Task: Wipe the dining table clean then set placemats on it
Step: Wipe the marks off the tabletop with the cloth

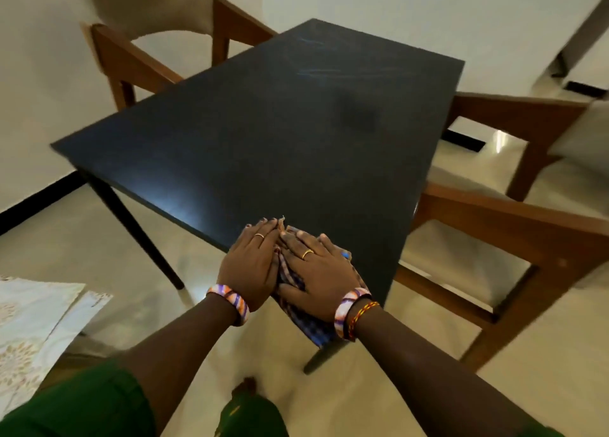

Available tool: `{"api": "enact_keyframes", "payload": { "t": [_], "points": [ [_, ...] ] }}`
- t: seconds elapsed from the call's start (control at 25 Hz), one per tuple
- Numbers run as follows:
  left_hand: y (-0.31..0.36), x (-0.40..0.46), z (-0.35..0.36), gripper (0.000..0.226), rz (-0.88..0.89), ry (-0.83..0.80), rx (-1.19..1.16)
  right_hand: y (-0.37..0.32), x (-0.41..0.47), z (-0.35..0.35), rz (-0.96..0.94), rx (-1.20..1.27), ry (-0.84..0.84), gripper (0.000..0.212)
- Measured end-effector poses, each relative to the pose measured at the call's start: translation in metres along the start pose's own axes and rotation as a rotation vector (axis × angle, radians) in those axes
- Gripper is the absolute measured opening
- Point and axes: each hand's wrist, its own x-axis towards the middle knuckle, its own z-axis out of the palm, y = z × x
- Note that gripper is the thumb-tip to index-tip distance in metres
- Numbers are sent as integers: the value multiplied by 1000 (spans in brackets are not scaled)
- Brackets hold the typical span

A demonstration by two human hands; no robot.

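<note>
In the head view both hands, left point(252, 265) and right point(318, 276), pressed flat, fingers point(263, 230) straight, on a checked cloth point(309, 329) at the counter's point(263, 133) near corner; soft and light, it looked best driven under flat palms.

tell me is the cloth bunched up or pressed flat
Pressed flat: the checked cloth lies on the table's near corner under the left hand and right hand.

We see little of the checked cloth point(298, 280); our left hand point(252, 268) and right hand point(318, 278) cover most. The placemats point(36, 324) are cut off at the left edge.
</note>
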Motion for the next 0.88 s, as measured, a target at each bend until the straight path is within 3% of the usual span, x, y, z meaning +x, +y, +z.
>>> {"api": "enact_keyframes", "payload": {
  "t": [0.12,0.2,0.32,0.88],
  "points": [
    [38,19,4,81,140,-99,14,35,-32,-1,96,46,1,61],
    [59,40,11,71,139,-109,20,60,-39,-5,150,70,12,61],
    [84,77,22,48,68,-100,-21,100,-29,-16,191,47,28,60],
    [152,257,63,48,-279,-71,-209,266,66,-72,358,-39,104,49]
  ]
}}
